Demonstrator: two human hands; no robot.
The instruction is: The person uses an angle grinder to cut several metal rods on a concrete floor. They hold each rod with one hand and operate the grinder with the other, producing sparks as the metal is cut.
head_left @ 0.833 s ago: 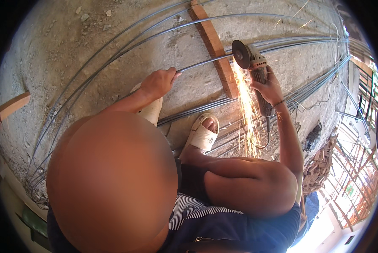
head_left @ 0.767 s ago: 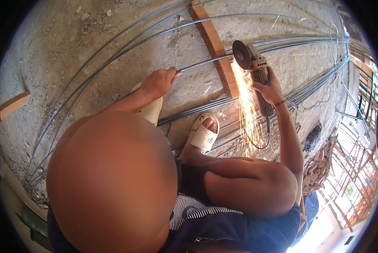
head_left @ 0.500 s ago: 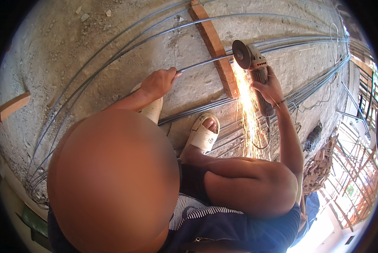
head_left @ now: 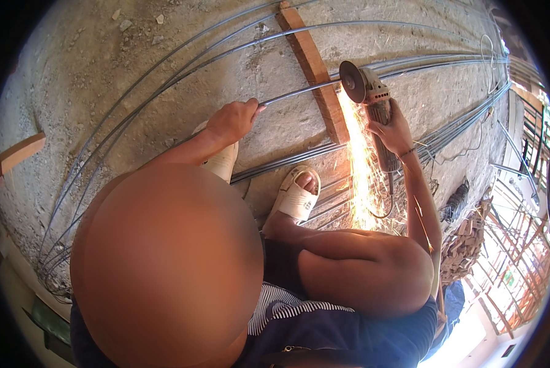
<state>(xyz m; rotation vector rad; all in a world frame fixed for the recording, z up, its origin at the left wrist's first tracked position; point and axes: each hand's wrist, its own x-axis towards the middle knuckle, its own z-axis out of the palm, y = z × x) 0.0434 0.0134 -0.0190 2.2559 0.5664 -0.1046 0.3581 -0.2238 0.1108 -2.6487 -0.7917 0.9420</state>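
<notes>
My left hand (head_left: 234, 120) is closed around the near end of a thin steel rod (head_left: 293, 94). The rod lies across a reddish wooden beam (head_left: 312, 58). In my right hand (head_left: 393, 130) is an angle grinder (head_left: 379, 113), its fingers wrapped about the body. The dark cutting disc (head_left: 353, 81) meets the rod just right of the beam. A bright stream of sparks (head_left: 362, 172) pours from that contact toward my knee. The grinder's cord (head_left: 390, 187) hangs from its lower end.
More long steel rods (head_left: 287, 157) run over the rough concrete floor (head_left: 164, 46) on both sides of the beam. My sandalled foot (head_left: 299, 193) is close to the sparks. A wood piece (head_left: 19, 154) sits at far left. Broken wood scraps (head_left: 465, 245) are heaped at right.
The grinder and my right hand have shifted very slightly right and down. Sparks keep streaming, and a few now show across my right forearm. My left hand stays on the rod.
</notes>
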